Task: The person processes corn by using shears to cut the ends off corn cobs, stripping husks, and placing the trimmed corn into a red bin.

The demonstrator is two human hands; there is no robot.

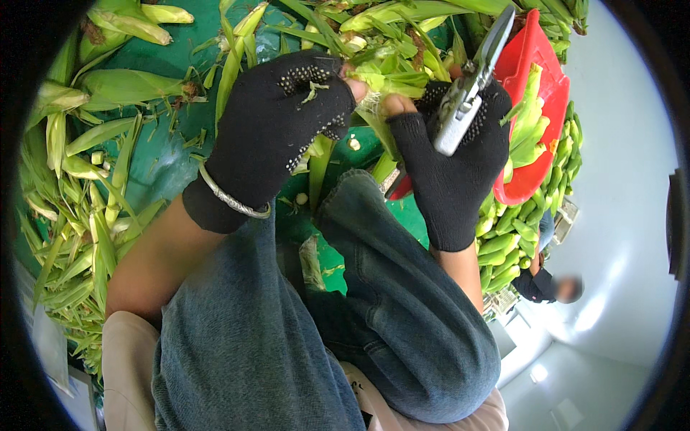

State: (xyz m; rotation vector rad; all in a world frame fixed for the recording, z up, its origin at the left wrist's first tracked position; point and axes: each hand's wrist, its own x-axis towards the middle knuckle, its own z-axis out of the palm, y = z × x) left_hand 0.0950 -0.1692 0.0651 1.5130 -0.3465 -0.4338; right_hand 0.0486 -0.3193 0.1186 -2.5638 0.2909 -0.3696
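Note:
My left hand (275, 124), in a black fingerless glove with white grip dots and a silver bangle at the wrist, pinches the torn green husk of an ear of corn (388, 81). Pale corn silk (371, 102) shows between my two thumbs. Across the palm of my right hand (450, 178), gloved the same way, lie metal pruning shears (458, 126), blades pointing up and away. My right thumb touches the same husk. How much of the ear is inside the leaves, I cannot tell.
Unhusked corn (135, 89) and stripped husks (81, 258) cover the left of the green floor (167, 161). At right, a red plastic basin (555, 89) holds trimmed ears, with a large heap of corn (506, 248) behind. Another person (533, 283) is at the far right.

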